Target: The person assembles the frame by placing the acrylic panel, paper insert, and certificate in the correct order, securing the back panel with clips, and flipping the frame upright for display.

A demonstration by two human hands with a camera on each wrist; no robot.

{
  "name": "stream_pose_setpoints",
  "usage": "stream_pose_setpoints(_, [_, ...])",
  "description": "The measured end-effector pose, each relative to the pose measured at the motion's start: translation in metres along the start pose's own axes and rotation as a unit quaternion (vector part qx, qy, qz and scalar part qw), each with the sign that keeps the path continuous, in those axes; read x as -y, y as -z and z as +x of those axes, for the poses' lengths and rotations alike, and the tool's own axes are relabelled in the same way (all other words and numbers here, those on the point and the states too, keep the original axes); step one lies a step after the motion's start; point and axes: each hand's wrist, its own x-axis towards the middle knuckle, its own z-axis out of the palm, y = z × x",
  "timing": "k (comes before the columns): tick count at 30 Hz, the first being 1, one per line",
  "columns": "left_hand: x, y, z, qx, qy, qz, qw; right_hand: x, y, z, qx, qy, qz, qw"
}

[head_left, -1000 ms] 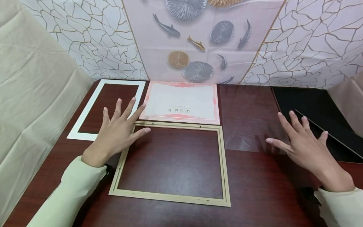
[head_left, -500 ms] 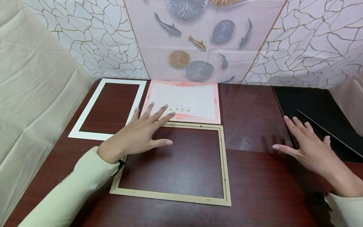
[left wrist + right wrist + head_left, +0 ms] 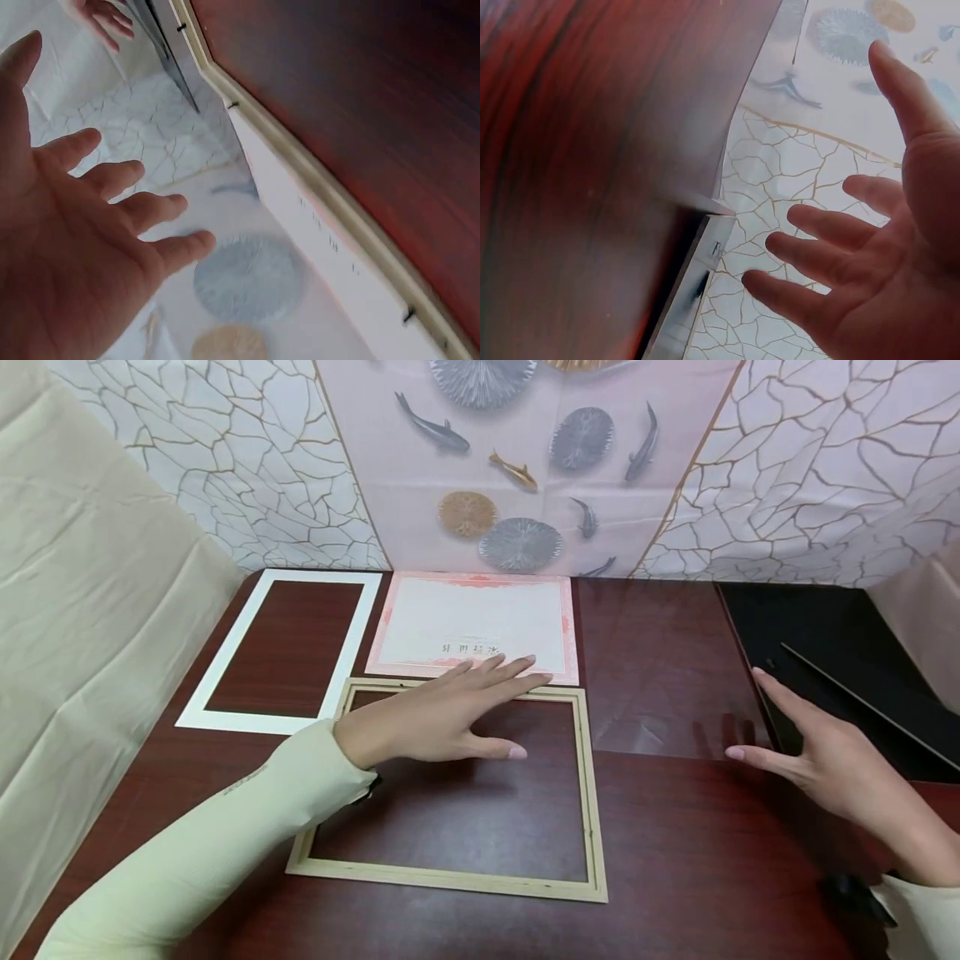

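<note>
My left hand [image 3: 435, 717] is held over the wooden picture frame [image 3: 450, 883], fingers spread and nothing in them. In the head view its fingertips overlap the lower edge of a pink-bordered certificate [image 3: 480, 618]. In the left wrist view a gap shows between the palm and the frame, which has small dark tabs along its edge. My right hand [image 3: 832, 760] hovers, fingers extended and holding nothing, at the left edge of a black backing board [image 3: 802, 618]. A clear plastic sheet [image 3: 652, 668] lies flat just left of that hand.
A white mat border [image 3: 217, 721] lies at the back left of the dark red wood table [image 3: 675, 860]. The black board's propped flap [image 3: 870, 706] stands up at an angle. Patterned cloth [image 3: 517, 460] hangs along the back, and plain cloth [image 3: 90, 610] along the left side.
My left hand has swept right, from the frame's left corner to above its middle. The right hand has shifted slightly right and turned more side-on. The laid-out things have stayed put.
</note>
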Motion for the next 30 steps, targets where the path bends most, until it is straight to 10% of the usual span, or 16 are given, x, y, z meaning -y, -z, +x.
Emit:
stream_pose_setpoints(12, [-0.007, -0.022, 0.057, 0.013, -0.069, -0.146, 0.9867, 0.004, 0.003, -0.004, -0.034, -0.021, 0.017, 0.999])
stream_pose_setpoints(30, [-0.035, -0.039, 0.097, 0.034, -0.068, -0.179, 0.9809, 0.006, 0.001, -0.003, -0.009, -0.054, 0.052, 0.997])
